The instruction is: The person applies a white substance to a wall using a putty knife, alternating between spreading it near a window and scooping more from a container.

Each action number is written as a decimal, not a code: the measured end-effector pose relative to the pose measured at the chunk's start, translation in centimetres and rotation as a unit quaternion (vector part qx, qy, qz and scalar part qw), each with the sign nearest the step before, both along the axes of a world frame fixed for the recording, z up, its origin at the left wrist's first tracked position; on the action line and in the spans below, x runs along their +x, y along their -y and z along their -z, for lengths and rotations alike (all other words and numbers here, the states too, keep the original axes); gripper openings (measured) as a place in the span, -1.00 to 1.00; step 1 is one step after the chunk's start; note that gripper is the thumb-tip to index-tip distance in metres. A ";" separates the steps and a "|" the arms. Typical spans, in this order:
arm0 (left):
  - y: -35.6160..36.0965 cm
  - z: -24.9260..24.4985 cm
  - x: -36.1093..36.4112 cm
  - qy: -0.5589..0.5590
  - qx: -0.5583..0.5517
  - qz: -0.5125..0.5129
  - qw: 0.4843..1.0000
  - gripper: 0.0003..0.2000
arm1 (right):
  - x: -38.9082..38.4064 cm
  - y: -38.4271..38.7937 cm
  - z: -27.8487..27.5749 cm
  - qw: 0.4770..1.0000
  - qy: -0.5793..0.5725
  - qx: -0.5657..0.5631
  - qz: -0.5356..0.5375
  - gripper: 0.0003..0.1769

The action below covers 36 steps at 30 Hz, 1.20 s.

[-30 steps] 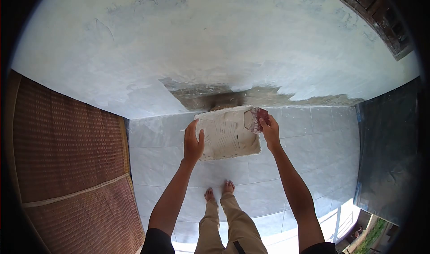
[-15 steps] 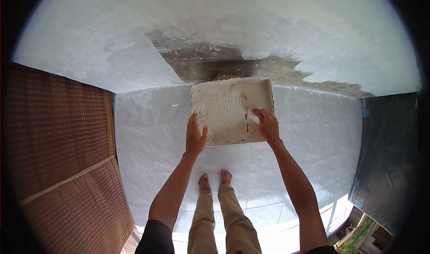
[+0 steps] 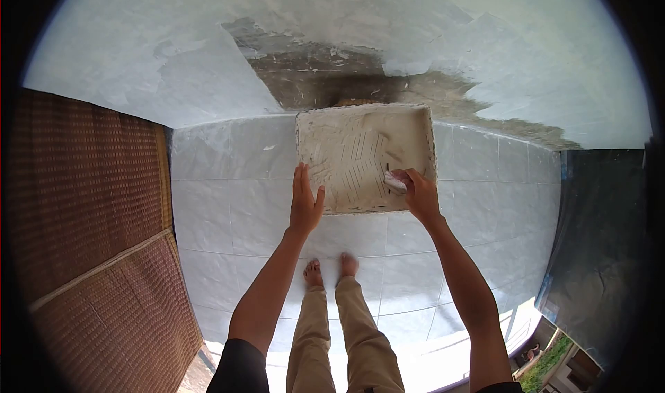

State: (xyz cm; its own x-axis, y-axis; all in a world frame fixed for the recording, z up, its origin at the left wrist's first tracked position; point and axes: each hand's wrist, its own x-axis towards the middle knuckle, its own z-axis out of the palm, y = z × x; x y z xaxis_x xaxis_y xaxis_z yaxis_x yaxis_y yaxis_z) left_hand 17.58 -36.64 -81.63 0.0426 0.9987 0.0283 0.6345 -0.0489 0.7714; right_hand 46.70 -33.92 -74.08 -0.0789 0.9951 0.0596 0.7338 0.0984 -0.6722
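A paint tray (image 3: 409,126) coated in beige residue, with rows of slanted ridges, lies in front of me near the foot of the wall. My left hand (image 3: 305,202) is at its left rim, fingers stretched out and thumb spread away over the tray's near left part. Inside the right side of the tray, my right hand (image 3: 420,193) pinches a small, paint-smeared whitish-pink wad (image 3: 396,181). The wad is close over the tray's surface, beside a short dark mark; my fingers partly cover it.
The wall (image 3: 173,67) ahead has pale paint around a bare brown-grey patch (image 3: 332,71). Grey tiles (image 3: 235,206) make up the floor where my bare feet (image 3: 331,268) stand. Woven brown mats (image 3: 97,178) line the left, and a dark sheet (image 3: 603,220) hangs at right.
The tray sits slightly higher and larger in view. My right hand has shifted a little rightward with the wad; my left hand stays at the left rim.
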 end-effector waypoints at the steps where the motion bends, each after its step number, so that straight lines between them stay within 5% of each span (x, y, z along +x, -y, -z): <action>1: -0.1 0.0 0.0 0.005 -0.003 -0.001 1.000 -0.35 | 0.1 0.1 0.2 1.000 -0.007 -0.024 -0.005 -0.77; 20: 0.2 0.1 0.0 0.003 0.013 0.002 1.000 -0.38 | -1.7 -5.7 -1.2 0.907 0.196 -0.319 -0.193 -0.69; 33: 0.5 -0.1 0.0 0.018 0.005 -0.002 1.000 -0.38 | -1.3 -9.2 -0.2 0.866 0.236 -0.384 -0.216 -0.74; 36: 0.7 -0.1 -0.1 0.017 0.005 0.000 1.000 -0.38 | -1.3 -10.2 -1.7 0.826 0.232 -0.476 -0.192 -0.64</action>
